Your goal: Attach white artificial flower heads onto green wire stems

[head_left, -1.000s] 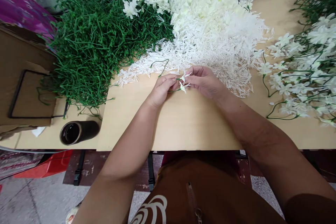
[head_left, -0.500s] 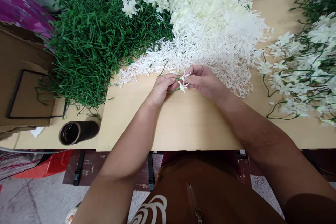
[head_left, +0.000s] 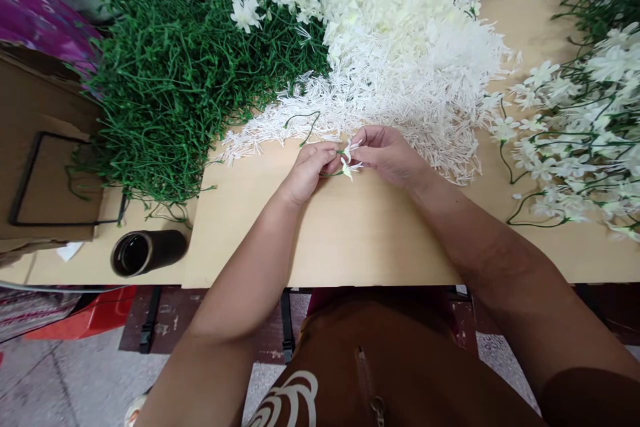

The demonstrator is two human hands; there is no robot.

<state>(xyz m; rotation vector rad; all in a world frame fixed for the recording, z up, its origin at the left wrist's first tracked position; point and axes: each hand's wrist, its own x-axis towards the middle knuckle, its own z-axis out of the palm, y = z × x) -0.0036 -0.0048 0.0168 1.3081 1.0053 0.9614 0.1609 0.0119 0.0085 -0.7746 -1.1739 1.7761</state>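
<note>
Fingers of the left hand (head_left: 306,170) and right hand (head_left: 387,155) pinch shut on one small white flower (head_left: 347,161) — thin green stem, spiky petals — above the smooth wooden bench (head_left: 350,233).

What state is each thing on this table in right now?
left hand: closed on the green stem
right hand: pinching the small white flower
green stems: loose, tangled heap
white stamens: loose pile
finished flowers: on stems, laid at right
dark tube: lying on its side
</note>
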